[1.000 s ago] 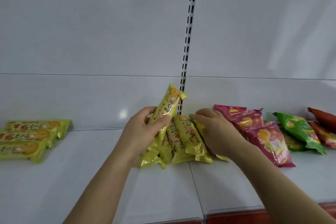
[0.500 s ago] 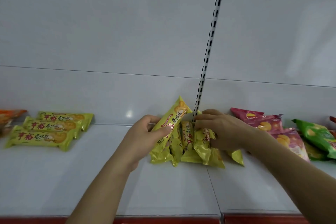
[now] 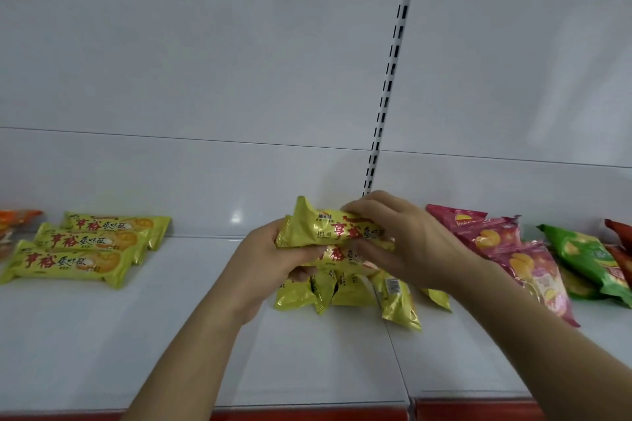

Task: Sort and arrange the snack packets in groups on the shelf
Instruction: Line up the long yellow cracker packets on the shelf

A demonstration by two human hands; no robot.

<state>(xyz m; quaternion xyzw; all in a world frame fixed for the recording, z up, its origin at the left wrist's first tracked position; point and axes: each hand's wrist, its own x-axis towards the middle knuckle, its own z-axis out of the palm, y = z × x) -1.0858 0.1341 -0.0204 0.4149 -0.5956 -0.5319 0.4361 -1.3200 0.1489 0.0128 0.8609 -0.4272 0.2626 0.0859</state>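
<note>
Two long yellow biscuit packets (image 3: 323, 232) lie stacked and level just above the white shelf (image 3: 171, 335), at its middle. My left hand (image 3: 263, 256) grips their left end and my right hand (image 3: 393, 239) grips their right end. Several more yellow packets (image 3: 342, 294) lie in a loose heap on the shelf right under my hands, partly hidden. Three matching yellow packets (image 3: 82, 249) lie in a neat row at the far left.
Pink chip bags (image 3: 506, 249) and a green bag (image 3: 588, 256) lie overlapping on the right, with red-orange bags (image 3: 620, 232) at the edge. An orange packet (image 3: 17, 217) sits at far left. A slotted upright (image 3: 390, 79) runs up the back wall. The shelf front has a red strip (image 3: 478, 412).
My right hand lifted a second yellow packet from the heap and joined it to the one in my left hand. The held packet turned from upright to level. The view shifted left.
</note>
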